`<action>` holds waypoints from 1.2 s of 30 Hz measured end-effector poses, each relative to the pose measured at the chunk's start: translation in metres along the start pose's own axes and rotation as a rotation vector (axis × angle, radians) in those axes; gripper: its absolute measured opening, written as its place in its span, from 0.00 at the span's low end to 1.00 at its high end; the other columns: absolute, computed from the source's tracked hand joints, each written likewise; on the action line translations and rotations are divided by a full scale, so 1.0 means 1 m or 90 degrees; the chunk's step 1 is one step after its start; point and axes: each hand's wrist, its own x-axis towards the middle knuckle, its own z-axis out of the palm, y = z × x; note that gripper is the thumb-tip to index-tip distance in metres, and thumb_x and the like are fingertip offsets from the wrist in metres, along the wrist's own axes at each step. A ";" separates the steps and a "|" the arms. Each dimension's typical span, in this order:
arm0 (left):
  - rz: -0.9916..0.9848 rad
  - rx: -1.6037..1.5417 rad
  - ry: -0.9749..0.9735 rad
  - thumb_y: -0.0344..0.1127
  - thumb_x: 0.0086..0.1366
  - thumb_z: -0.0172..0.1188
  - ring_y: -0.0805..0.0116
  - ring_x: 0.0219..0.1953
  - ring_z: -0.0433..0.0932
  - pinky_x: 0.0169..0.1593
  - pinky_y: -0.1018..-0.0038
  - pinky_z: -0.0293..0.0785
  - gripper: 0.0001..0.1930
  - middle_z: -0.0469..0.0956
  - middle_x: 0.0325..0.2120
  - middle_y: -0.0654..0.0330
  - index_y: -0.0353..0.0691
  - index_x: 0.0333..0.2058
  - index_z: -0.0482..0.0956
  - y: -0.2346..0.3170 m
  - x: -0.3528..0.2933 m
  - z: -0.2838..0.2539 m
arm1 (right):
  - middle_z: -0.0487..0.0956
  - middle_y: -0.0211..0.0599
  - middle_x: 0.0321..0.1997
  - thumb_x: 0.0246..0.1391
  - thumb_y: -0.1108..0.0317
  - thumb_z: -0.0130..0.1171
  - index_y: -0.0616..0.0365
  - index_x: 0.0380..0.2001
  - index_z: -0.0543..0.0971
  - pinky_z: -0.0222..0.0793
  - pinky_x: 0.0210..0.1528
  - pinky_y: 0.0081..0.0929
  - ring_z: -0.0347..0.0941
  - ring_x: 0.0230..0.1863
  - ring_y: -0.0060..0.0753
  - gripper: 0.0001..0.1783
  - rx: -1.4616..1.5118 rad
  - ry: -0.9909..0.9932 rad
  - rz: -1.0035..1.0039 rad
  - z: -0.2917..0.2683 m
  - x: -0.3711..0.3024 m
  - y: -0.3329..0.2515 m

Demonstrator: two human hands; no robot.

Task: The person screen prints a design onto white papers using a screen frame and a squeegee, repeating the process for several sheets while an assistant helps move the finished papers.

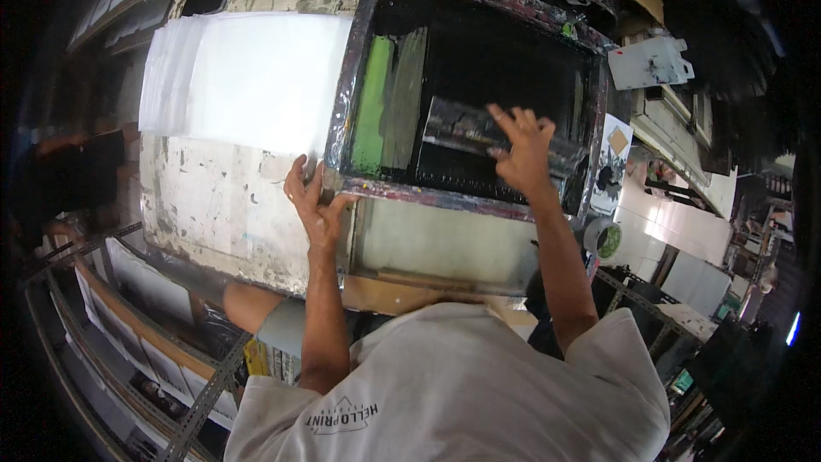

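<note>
A screen-printing frame [466,198] with a dark, ink-covered mesh lies on a worn white table [222,197]. My left hand [312,201] rests at the frame's near left corner, its fingers touching the frame edge and a white sheet. My right hand [523,147] hovers over the mesh with fingers spread, at the handle of a squeegee [462,130] that lies across the screen. A green patch of ink [374,103] shows at the mesh's left side.
A fanned stack of white sheets [244,77] lies left of the frame. A roll of tape [604,237] sits at the table's right edge. Metal racks [145,334] with printed sheets stand at lower left; more white sheets [676,231] lie to the right.
</note>
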 end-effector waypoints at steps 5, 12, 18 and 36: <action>-0.056 0.003 -0.023 0.49 0.42 0.81 0.46 0.66 0.59 0.66 0.53 0.61 0.42 0.62 0.67 0.50 0.43 0.58 0.80 0.010 -0.003 -0.005 | 0.75 0.46 0.54 0.36 0.68 0.71 0.44 0.65 0.74 0.51 0.61 0.47 0.68 0.57 0.46 0.45 -0.057 0.149 -0.081 0.005 0.095 0.058; -0.077 -0.019 -0.035 0.49 0.45 0.80 0.48 0.67 0.59 0.68 0.56 0.60 0.42 0.56 0.69 0.48 0.42 0.60 0.78 0.002 -0.005 -0.006 | 0.76 0.45 0.62 0.41 0.63 0.75 0.37 0.67 0.72 0.51 0.63 0.49 0.69 0.62 0.45 0.45 -0.096 0.158 -0.105 0.001 0.201 0.091; -0.015 -0.017 -0.032 0.52 0.43 0.79 0.47 0.64 0.62 0.65 0.56 0.62 0.43 0.62 0.66 0.46 0.39 0.58 0.79 -0.005 0.002 -0.005 | 0.81 0.49 0.56 0.40 0.73 0.74 0.41 0.60 0.79 0.75 0.53 0.37 0.80 0.53 0.53 0.38 0.006 0.179 -0.115 -0.025 0.211 0.093; -0.179 -0.394 0.162 0.16 0.55 0.65 0.64 0.57 0.75 0.63 0.67 0.69 0.30 0.77 0.54 0.52 0.26 0.59 0.73 0.079 0.034 -0.011 | 0.81 0.57 0.46 0.47 0.62 0.68 0.33 0.60 0.79 0.73 0.43 0.45 0.78 0.38 0.53 0.33 0.000 0.139 -0.116 -0.104 -0.053 -0.056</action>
